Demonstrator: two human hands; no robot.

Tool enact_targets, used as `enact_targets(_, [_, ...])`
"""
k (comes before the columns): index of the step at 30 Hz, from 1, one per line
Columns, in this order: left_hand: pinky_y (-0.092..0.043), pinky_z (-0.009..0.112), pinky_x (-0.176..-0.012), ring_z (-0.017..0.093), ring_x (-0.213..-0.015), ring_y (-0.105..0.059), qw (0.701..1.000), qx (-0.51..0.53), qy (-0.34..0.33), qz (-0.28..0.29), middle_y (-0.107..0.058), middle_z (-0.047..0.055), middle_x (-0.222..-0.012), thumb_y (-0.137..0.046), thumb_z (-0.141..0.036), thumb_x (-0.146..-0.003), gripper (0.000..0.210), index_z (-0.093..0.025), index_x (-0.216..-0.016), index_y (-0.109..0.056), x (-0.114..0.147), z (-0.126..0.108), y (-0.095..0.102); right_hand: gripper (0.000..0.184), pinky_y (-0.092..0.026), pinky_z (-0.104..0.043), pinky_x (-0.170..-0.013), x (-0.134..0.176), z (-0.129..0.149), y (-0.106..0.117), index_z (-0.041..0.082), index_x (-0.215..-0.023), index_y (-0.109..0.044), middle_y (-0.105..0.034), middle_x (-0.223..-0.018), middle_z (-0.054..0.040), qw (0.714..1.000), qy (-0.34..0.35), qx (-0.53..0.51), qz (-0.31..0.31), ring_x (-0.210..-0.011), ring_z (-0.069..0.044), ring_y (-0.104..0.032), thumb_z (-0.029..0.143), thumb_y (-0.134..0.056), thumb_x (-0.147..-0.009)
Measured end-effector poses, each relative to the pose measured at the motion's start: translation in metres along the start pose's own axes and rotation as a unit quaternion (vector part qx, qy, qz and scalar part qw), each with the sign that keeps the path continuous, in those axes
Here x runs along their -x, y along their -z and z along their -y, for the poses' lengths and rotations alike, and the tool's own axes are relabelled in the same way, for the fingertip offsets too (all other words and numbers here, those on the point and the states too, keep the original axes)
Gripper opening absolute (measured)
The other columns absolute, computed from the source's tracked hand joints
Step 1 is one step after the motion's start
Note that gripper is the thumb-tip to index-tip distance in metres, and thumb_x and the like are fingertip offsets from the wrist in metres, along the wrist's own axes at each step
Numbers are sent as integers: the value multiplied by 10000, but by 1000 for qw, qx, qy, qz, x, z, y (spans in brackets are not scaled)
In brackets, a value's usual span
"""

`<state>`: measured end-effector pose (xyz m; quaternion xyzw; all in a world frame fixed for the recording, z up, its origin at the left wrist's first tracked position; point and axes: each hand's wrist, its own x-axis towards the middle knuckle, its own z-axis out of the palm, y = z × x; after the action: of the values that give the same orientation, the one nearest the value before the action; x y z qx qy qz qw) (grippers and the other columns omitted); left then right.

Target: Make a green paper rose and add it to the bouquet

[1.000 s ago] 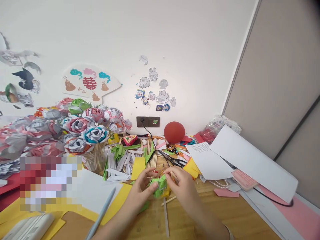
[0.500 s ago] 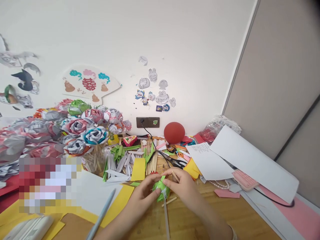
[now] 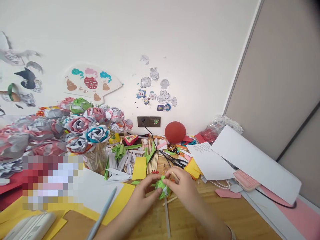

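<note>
A small green folded-paper flower is held between both hands over the near middle of the table. My left hand is closed, its thumb and fingers pinching the flower's left side. At the upper right, my right hand has its thumb and fingers closed on the flower's edge. A short wooden stick shows between the right fingers; whether it joins the flower is hidden. From beneath the flower a narrow white paper strip hangs down. Another wooden stick lies on the table beside the flower.
Paper flowers crowd the left, with folded strips and wooden sticks behind my hands. Black scissors lie near a red balloon. A blue pen rests on paper; white sheets cover the right.
The view has shifted slightly, so most things sit a little further right. Both hands keep their hold on the green paper flower, which is tilted slightly differently.
</note>
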<state>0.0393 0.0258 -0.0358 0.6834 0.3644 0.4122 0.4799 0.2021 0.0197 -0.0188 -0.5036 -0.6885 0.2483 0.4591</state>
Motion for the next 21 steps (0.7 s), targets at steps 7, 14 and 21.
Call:
enact_targets(7, [-402, 252, -650, 145, -680, -520, 998, 30, 40, 38, -570, -3, -686, -623, -431, -700, 278, -164, -643, -573, -5, -6, 8, 111, -269, -193, -465, 3, 5, 7, 189, -696, -515, -382, -572, 73, 979, -88, -107, 147, -520, -89, -361, 254, -600, -722])
enact_targets(14, [-367, 227, -599, 119, -630, -486, 993, -4, 75, 86, -561, -15, -673, -639, -387, -714, 242, -148, -715, -598, -6, 7, 12, 108, -216, -190, -451, 3, 5, 6, 181, -646, -539, -340, -521, 81, 981, -108, -9, 158, -509, -83, -325, 189, -634, -697])
enact_targets(21, [-385, 230, -589, 122, -616, -502, 994, -33, 71, 79, -578, -11, -659, -625, -337, -711, 192, -148, -735, -609, -7, 8, 13, 95, -230, -192, -472, 2, -2, 3, 182, -669, -555, -411, -560, 73, 981, -93, -7, 172, -528, -85, -360, 181, -646, -697])
